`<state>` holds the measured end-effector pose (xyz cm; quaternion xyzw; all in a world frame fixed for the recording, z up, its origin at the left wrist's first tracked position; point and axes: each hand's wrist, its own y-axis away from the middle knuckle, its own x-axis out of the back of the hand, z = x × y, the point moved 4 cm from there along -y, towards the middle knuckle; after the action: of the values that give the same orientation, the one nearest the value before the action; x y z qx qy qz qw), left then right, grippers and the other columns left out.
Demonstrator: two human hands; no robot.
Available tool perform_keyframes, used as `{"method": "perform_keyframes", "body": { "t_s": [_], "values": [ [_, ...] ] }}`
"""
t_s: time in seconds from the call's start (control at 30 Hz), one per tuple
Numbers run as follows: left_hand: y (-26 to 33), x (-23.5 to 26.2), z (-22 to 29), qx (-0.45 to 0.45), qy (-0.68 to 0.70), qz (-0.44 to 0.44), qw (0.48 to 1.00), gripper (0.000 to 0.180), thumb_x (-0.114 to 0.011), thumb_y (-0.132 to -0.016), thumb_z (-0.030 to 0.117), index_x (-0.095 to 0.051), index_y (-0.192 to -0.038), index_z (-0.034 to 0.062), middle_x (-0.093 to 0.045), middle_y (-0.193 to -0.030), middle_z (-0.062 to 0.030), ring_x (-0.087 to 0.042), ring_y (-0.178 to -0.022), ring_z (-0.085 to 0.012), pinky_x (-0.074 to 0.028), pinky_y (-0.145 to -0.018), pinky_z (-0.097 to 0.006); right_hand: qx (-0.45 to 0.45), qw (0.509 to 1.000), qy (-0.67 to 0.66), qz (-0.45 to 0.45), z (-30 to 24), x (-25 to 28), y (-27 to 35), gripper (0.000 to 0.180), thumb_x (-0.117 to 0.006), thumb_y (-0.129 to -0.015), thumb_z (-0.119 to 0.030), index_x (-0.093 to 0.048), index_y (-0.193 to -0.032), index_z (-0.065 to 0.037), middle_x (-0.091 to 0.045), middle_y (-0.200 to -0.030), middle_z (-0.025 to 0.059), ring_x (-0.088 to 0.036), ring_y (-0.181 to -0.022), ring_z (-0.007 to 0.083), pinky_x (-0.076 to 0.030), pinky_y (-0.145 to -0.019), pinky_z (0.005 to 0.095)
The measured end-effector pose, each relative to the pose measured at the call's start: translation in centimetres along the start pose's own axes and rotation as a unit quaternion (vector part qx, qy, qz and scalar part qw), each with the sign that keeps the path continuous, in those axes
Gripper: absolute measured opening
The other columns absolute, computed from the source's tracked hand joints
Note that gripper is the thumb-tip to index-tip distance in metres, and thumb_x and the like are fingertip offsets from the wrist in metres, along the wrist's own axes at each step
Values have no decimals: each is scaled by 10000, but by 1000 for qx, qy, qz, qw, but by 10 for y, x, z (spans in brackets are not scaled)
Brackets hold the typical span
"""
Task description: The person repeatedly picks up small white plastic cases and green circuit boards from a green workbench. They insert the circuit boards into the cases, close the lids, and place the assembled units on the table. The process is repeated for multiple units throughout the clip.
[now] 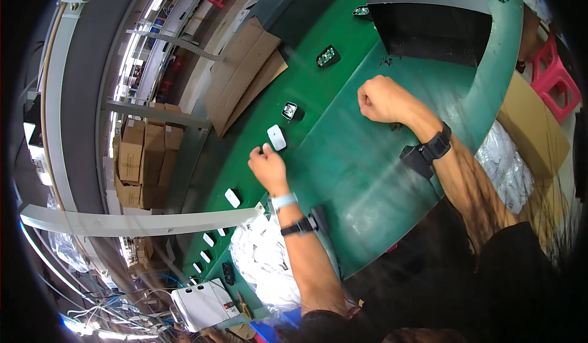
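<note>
My left hand [268, 169] is over the near edge of the green belt, its fingers slightly apart and nothing visible in them. Just beyond its fingertips lies a white rounded plastic case [277, 138]. Further up the belt is an open case with a dark rim and a white inside [290, 111]. My right hand [387, 100] is curled closed above the green work surface [367, 177]; whatever its fingers hold, if anything, is hidden. Small dark parts [386, 62] lie beyond that hand, and others show partly below its wrist.
Black housings with green circuit boards [328, 56] sit farther along the belt. A black bin [429, 24] stands at the back right. Several white cases [233, 198] line the belt at left, beside a bag of white parts [260, 260]. A pale curved bar [141, 222] crosses at left.
</note>
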<state>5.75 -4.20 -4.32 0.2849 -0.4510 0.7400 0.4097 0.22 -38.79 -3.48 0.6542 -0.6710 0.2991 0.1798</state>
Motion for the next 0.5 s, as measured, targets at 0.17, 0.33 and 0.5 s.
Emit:
{"method": "perform_keyframes", "body": {
  "t_s": [0.17,0.33,0.5],
  "values": [
    [83,78,-19,86,75,-92,989,268,-667,-887,121,-647,-1125,-1,-638,-967,-158,-595,-905,-292,-487,-824,-407,-22,995,69,-66,16,-5,5,64,-695,-685,-63,-691,-729,-17,-699,-776,194,-698,-797,376,-567,-747,439],
    [138,134,-63,36,-32,-137,989,282,-684,-836,68,-647,-1107,1,-643,-1031,-161,-594,-921,-314,-482,-848,-409,0,992,108,-65,1,-14,3,76,-705,-681,-76,-692,-715,-9,-690,-763,210,-693,-784,386,-565,-744,443],
    [148,137,-69,-8,-69,-128,989,338,-771,-809,176,-661,-1071,-6,-665,-1025,-171,-617,-937,-304,-498,-831,-414,18,987,152,-52,-1,-21,0,92,-684,-708,-68,-675,-709,23,-672,-754,231,-681,-766,397,-557,-721,446]
  ]
}}
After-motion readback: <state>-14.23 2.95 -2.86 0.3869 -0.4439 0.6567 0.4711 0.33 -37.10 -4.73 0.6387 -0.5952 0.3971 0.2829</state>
